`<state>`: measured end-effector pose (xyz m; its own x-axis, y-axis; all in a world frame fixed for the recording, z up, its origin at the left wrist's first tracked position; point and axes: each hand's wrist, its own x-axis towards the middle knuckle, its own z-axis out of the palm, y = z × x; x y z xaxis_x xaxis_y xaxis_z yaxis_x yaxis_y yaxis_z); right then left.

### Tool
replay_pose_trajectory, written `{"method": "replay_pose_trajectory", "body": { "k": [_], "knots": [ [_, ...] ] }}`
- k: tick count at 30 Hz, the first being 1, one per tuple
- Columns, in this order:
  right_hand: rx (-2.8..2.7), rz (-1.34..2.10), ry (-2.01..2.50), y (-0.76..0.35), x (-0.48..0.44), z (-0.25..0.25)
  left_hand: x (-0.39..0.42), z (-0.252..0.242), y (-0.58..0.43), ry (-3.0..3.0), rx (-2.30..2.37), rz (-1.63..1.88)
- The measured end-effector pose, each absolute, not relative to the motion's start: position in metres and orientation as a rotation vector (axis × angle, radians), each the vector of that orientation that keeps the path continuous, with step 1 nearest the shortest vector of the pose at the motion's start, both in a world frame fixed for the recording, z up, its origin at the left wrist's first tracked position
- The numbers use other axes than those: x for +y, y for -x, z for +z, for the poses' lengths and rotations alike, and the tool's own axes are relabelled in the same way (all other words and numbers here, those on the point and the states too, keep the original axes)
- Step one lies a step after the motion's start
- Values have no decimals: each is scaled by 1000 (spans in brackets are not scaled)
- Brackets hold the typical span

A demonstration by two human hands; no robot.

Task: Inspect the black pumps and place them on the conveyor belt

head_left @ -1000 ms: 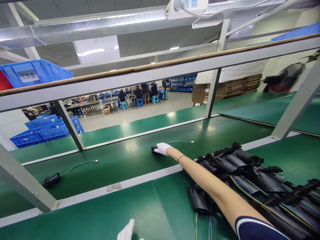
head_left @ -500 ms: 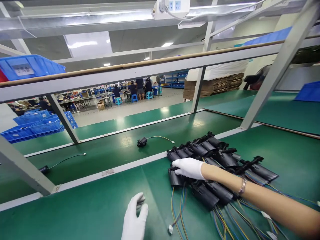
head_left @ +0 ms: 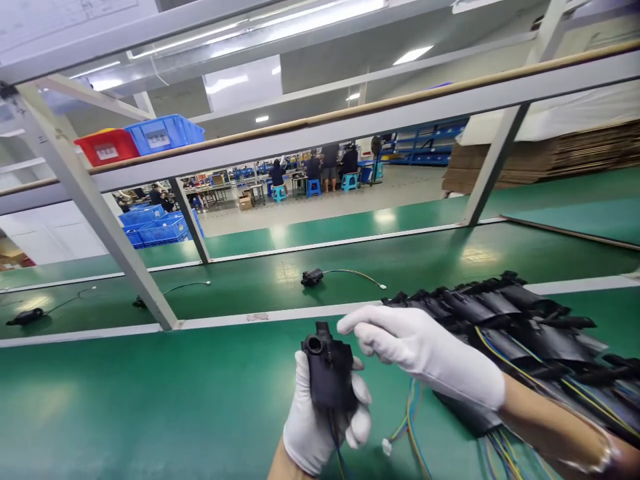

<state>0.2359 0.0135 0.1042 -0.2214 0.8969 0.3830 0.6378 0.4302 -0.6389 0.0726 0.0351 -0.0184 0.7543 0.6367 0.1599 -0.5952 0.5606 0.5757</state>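
Upright in my gloved left hand (head_left: 313, 427) is a small black pump (head_left: 331, 380), its round port facing me and thin wires hanging below. The fingers wrap around its sides. Just right of the pump's top, my gloved right hand (head_left: 400, 340) hovers with fingers bent but apart, holding nothing visible. Under and behind that hand lies a cluster of similar black pumps (head_left: 560, 343), partly hidden by the hand and forearm. Coloured wires with a white connector (head_left: 387, 446) lie on the green surface below my right hand.
Another pump (head_left: 313, 277) with its lead lies on the green belt beyond the white rail (head_left: 280, 316), with more pumps to the left. A slanted metal post (head_left: 110, 213) stands at left. Blue and red bins (head_left: 107, 148) sit on the shelf. People sit far back.
My left hand, empty before, now holds a pump upright. My right hand has come off the pump it was gripping in the cluster. The view has swung left.
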Motion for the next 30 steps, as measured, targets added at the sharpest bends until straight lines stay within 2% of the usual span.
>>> {"method": "replay_pose_trajectory", "body": {
  "k": [10, 16, 21, 30],
  "knots": [
    [-1881, 592, 1317, -240, 5, 71, 28, -13, -59, -783, -22, 747],
    [-1834, 804, 1331, -239, -5, 65, 29, -3, -48, -1202, 378, 1127],
    [-1908, 804, 1304, -236, -14, 60, 27, 0, -47, -1232, 485, 1339],
    [-1948, 831, 1238, -233, -11, 51, 20, 15, -45, -1270, 610, 1326]
  ]
}}
